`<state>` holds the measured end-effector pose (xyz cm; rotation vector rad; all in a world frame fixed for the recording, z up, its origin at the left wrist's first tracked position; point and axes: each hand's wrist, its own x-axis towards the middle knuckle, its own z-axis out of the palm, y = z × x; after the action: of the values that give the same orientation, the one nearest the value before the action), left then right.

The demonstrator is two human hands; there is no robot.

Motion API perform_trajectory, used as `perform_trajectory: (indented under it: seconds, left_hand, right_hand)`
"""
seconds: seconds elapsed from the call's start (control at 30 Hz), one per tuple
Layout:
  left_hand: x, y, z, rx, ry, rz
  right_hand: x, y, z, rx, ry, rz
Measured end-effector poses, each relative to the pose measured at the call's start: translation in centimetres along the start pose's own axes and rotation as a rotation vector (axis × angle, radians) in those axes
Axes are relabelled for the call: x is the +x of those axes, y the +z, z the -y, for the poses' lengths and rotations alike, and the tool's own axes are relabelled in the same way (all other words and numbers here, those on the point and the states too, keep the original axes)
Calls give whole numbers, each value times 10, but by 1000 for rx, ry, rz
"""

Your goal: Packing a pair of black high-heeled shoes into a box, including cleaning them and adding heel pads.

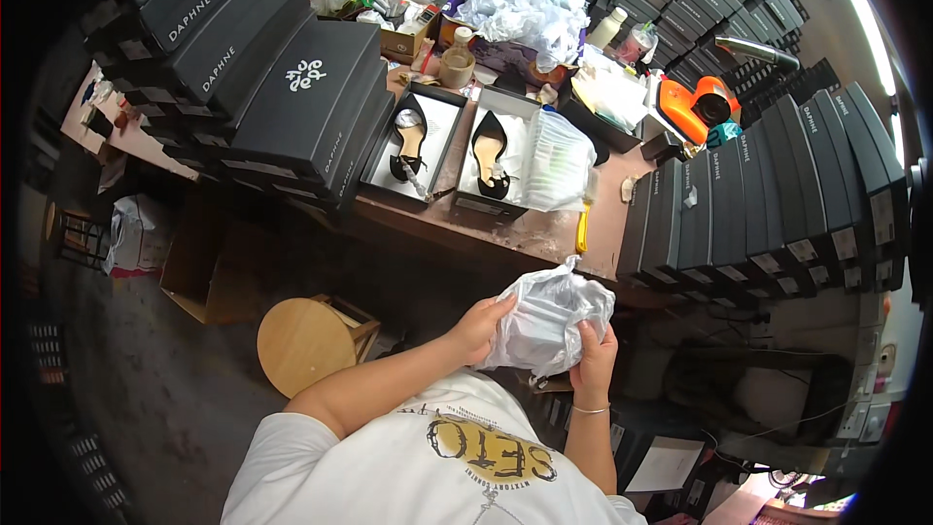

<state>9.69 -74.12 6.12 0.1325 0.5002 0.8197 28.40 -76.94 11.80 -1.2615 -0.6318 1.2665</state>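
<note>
Between my hands, in front of my body, is a crinkled translucent plastic bag [544, 316] with something pale inside that I cannot make out. My left hand [479, 329] grips the bag's left side, and my right hand [594, 358] pinches its right side. Beyond it on the table, a black pointed shoe [409, 141] lies in an open box [442, 151] at left. Its lookalike black shoe [489, 154] sits in a second open box [520, 117]. A stack of white padded sheets in clear wrap [559, 163] rests against that box's right side.
Stacked dark shoeboxes [301, 107] rise on the table's left; a row of upright shoeboxes [768, 194] fills its right. Crumpled white paper [525, 15], a jar [457, 63] and an orange tool [695, 107] are at the back. A round wooden stool [306, 345] stands on the floor at left.
</note>
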Motion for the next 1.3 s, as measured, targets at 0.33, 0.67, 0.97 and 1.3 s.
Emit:
perform_trajectory:
  seconds: [0.33,0.67,0.97,1.3]
  left_hand:
    - [-1,-1,30,883,-72,-68]
    - [-10,8,35,224,-644,382]
    - [-21,16,32,436,151,90]
    - [-49,67,22,763,502,151]
  right_hand:
    - [-50,-20,36,-317,-341,-18]
    - [-60,-32,46,-112,-216,180]
    - [-41,-21,90,-782,-604,-87]
    - [-35,33,37,-546,-376,103]
